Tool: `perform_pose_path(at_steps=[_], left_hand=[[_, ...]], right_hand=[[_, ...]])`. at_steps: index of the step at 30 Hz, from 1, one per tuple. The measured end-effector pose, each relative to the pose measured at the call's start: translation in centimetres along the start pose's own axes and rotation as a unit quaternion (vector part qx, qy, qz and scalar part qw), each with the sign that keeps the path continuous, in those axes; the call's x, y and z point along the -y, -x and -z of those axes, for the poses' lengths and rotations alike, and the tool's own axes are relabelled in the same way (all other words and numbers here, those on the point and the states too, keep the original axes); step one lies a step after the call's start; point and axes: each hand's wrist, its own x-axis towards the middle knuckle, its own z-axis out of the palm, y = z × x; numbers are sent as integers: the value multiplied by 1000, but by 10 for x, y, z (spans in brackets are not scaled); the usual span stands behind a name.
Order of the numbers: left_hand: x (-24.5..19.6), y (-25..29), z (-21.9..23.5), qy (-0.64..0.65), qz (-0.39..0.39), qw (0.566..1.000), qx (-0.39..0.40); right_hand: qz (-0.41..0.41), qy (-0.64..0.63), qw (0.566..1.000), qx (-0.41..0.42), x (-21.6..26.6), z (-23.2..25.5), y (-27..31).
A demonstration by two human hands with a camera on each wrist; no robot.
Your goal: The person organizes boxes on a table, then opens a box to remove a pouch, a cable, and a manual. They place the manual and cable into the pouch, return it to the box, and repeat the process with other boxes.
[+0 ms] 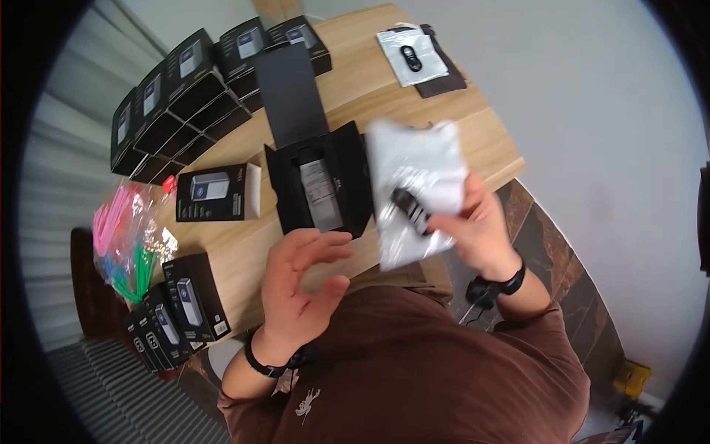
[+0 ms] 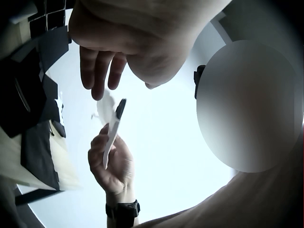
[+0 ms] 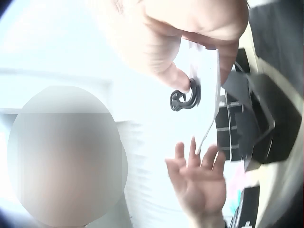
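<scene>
My right hand [image 1: 481,229] pinches a shiny white plastic pouch [image 1: 421,159] and a coiled black cable [image 1: 410,211] lying against its face, the thumb over the cable. In the right wrist view the cable [image 3: 186,97] loops under the thumb. My left hand [image 1: 303,277] is raised with fingers spread and slightly bent, holding nothing, left of the pouch. Beyond it an open black box [image 1: 357,163] stands with its lid [image 1: 290,96] folded back. A grey-white labelled piece [image 1: 320,194] lies in its insert.
Stacked black boxes [image 1: 181,96] fill the far left of the wooden table [image 1: 355,44]. One closed box [image 1: 214,194] lies left of the open one. Colourful ties in plastic bags [image 1: 126,229] and more boxes [image 1: 194,296] line the left edge. Another pouch with a cable [image 1: 414,63] lies at the far right.
</scene>
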Motion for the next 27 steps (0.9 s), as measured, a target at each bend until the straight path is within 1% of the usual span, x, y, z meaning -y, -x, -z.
perform_pose_path(at_steps=[1, 2, 3, 5, 6, 8, 9, 10, 12, 13, 15, 16, 18, 19, 21, 22, 24, 25, 26, 27], left_hand=[[2, -3, 9, -58, -10, 998, 5], [4, -6, 18, -115, -19, 993, 11], [7, -11, 25, -205, -39, 978, 26], [14, -20, 36, -376, -75, 922, 56], [18, -25, 38, -412, -105, 902, 77], [16, -37, 36, -480, -125, 864, 91], [16, -42, 35, -513, -135, 842, 98], [18, -48, 35, -523, -130, 833, 122], [24, -60, 36, -542, -120, 814, 170], [26, -67, 36, -575, -112, 786, 195], [30, -78, 37, -637, -97, 725, 244], [32, -82, 38, -644, -101, 718, 242], [35, -90, 39, -658, -112, 705, 241], [36, -92, 38, -669, -107, 691, 254], [38, -97, 36, -689, -98, 661, 282], [38, -97, 35, -705, -91, 641, 290], [41, -98, 22, -727, -91, 604, 312], [45, -100, 17, -727, -79, 601, 322], [51, -101, 16, -729, -64, 597, 329], [56, -102, 17, -732, -47, 591, 335]], right_hand=[[12, 0, 998, -55, -4, 10, -13], [3, 5, 997, -71, -6, 18, -22], [-4, 11, 996, -87, -10, 25, -29], [-16, 82, 993, -86, -32, 37, -39], [-21, 118, 989, -86, -42, 41, -41], [-19, 214, 973, -80, -49, 40, -45], [-17, 261, 962, -77, -53, 40, -47], [-36, 353, 931, -86, -51, 40, -47], [-58, 444, 889, -90, -40, 35, -45], [-68, 489, 865, -91, -35, 31, -44], [23, 508, 856, -95, -42, 38, -40], [68, 515, 849, -98, -46, 42, -40], [124, 548, 818, -127, -50, 42, -41], [150, 563, 800, -142, -50, 42, -42], [24, 505, 851, -141, -38, 42, -50], [-41, 472, 870, -141, -34, 43, -55], [69, 464, 873, -132, -42, 48, -63], [123, 461, 870, -126, -48, 54, -67], [118, 491, 855, -117, -52, 61, -71], [103, 502, 850, -118, -53, 64, -70]])
